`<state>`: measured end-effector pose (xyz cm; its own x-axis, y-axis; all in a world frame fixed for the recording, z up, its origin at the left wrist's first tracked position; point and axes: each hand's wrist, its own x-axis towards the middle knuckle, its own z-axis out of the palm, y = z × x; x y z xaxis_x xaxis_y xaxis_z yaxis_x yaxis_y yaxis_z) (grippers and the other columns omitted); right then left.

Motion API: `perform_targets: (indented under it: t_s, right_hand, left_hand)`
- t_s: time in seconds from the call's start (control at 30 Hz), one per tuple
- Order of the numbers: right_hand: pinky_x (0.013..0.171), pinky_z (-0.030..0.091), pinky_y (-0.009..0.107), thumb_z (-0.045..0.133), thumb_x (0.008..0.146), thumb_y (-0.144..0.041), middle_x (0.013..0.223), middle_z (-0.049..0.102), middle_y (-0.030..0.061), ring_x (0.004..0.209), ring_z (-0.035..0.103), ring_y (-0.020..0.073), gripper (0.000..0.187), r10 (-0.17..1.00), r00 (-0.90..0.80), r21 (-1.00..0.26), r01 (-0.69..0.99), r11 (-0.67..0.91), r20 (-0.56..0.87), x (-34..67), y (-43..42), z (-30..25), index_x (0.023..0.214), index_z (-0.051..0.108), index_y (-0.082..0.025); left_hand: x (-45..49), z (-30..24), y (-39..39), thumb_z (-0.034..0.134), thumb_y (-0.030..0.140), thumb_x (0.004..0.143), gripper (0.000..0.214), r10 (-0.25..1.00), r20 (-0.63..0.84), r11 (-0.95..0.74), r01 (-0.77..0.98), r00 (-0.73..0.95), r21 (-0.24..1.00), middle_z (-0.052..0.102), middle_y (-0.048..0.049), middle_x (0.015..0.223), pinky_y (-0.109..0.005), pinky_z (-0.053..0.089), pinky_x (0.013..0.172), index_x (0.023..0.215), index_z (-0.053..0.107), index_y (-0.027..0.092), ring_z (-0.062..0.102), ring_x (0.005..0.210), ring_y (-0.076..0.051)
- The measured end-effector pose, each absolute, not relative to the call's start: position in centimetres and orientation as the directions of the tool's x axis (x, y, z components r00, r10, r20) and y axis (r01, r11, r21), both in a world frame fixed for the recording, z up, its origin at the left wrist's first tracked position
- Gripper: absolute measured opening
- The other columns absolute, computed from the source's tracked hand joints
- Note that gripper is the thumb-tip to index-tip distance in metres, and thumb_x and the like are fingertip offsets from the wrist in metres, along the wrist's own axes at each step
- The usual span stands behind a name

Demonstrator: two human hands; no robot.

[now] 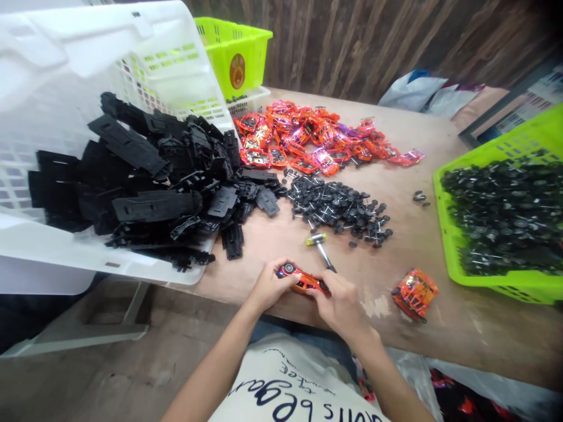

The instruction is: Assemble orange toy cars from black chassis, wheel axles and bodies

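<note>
An orange toy car [304, 282] lies on its side between my hands at the table's front edge, one black wheel showing at its left end. My left hand [271, 286] grips that left end, and my right hand [341, 302] has its fingers closed on the other end. Just beyond my right hand lies a small hammer [322, 249] with a yellowish head; its handle end reaches my fingers. Farther back is a heap of black wheels on metal axles [341, 205]. To the right of my hands sits another orange car piece [416, 294].
A tipped white basket [211, 88] spills black chassis plates [153, 176] on the left. Orange car bodies [308, 135] are heaped at the back. A green basket [444, 234] of wheels stands right; another green basket [253, 50] stands behind. Plastic bags [411, 91] lie beyond the table [413, 205].
</note>
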<state>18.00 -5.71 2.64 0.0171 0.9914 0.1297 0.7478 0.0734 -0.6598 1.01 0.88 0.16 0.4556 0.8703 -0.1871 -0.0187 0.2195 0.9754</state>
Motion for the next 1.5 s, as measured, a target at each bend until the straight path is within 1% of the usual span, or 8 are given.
perform_targets:
  t_s: [0.17,0.23,0.33,0.57,0.9,1.03,1.33,1.5]
  right_hand:
    - [0.063,0.052,0.031,0.061,0.077,-0.044,0.082,0.072,0.0069,0.070,0.066,0.0200,0.031,0.962,-0.054,-0.937,0.251,-0.245,-0.266,18.6,-3.5,2.6,0.089,0.068,-0.016]
    - [0.068,0.054,0.034,0.055,0.081,-0.050,0.088,0.072,0.0085,0.074,0.067,0.0210,0.040,0.939,-0.108,-0.939,0.150,-0.309,-0.326,18.6,-2.9,2.5,0.093,0.068,-0.015]
    - [0.086,0.049,0.039,0.044,0.089,-0.045,0.102,0.070,0.0096,0.094,0.065,0.0229,0.037,0.985,0.048,-0.913,0.369,-0.172,-0.166,18.3,-3.2,2.6,0.100,0.067,-0.017]
    - [0.089,0.045,0.041,0.055,0.087,-0.028,0.116,0.065,0.0115,0.105,0.059,0.0259,0.029,0.968,-0.121,-0.609,0.758,0.233,0.220,16.2,-6.0,2.4,0.114,0.061,-0.020]
    - [0.072,0.046,0.030,0.048,0.090,-0.032,0.085,0.068,0.0073,0.080,0.062,0.0203,0.017,0.966,0.142,-0.728,0.683,0.060,0.214,15.7,-4.9,1.5,0.089,0.060,-0.020]
    - [0.066,0.040,0.031,0.030,0.096,-0.033,0.062,0.063,0.0095,0.061,0.057,0.0197,0.043,0.906,0.212,-0.545,0.838,0.025,0.367,16.0,-3.0,1.7,0.064,0.056,-0.020]
    - [0.065,0.040,0.033,0.041,0.091,-0.046,0.082,0.063,0.0159,0.078,0.060,0.0267,0.037,0.918,0.346,-0.282,0.916,-0.285,0.195,19.9,-7.0,0.9,0.087,0.060,-0.015]
    - [0.059,0.044,0.030,0.036,0.092,-0.046,0.074,0.064,0.0090,0.067,0.062,0.0223,0.036,0.892,0.451,-0.632,0.699,-0.336,0.025,20.9,-13.0,0.6,0.093,0.058,-0.018]
  left_hand:
    - [-1.5,1.4,1.0,0.082,0.022,0.057,0.076,0.848,0.049,-0.025,-0.052,0.528,0.998,0.051,-0.0108,0.131,-0.035,0.040,0.099,0.125,0.049,0.023,0.048,0.122,-0.026]
    - [-2.2,1.7,1.2,0.077,0.016,0.062,0.061,0.842,0.133,-0.169,0.020,0.523,0.985,0.054,-0.0094,0.128,-0.038,0.035,0.104,0.118,0.053,0.025,0.045,0.125,-0.026]
    - [-2.2,1.4,1.5,0.073,0.016,0.066,0.028,0.860,0.091,-0.252,0.265,0.502,0.931,0.066,-0.0047,0.098,-0.045,0.029,0.105,0.091,0.062,0.021,0.055,0.109,-0.026]
    - [-1.2,0.1,1.8,0.078,0.023,0.063,0.039,0.871,0.079,-0.253,0.305,0.485,0.918,0.067,-0.0047,0.101,-0.041,0.033,0.097,0.099,0.063,0.022,0.056,0.103,-0.025]
    - [-0.2,1.2,1.1,0.074,0.027,0.067,0.018,0.892,0.085,-0.202,0.223,0.444,0.954,0.059,-0.0014,0.076,-0.027,0.042,0.069,0.075,0.060,0.017,0.055,0.074,-0.017]
    - [1.1,2.4,-1.0,0.072,0.034,0.069,0.021,0.956,0.080,-0.153,0.247,0.280,0.957,0.058,-0.0005,0.071,-0.025,0.040,0.065,0.071,0.059,0.018,0.053,0.069,-0.015]
    - [1.3,0.5,2.2,0.074,0.034,0.062,0.028,0.975,-0.104,0.034,0.334,0.195,0.942,0.064,-0.0021,0.079,-0.028,0.048,0.068,0.082,0.064,0.017,0.060,0.077,-0.019]
    - [1.2,-0.3,3.6,0.074,0.029,0.060,0.026,0.966,-0.174,0.095,0.365,0.190,0.926,0.063,-0.0005,0.070,-0.027,0.048,0.061,0.082,0.065,0.016,0.059,0.066,-0.017]
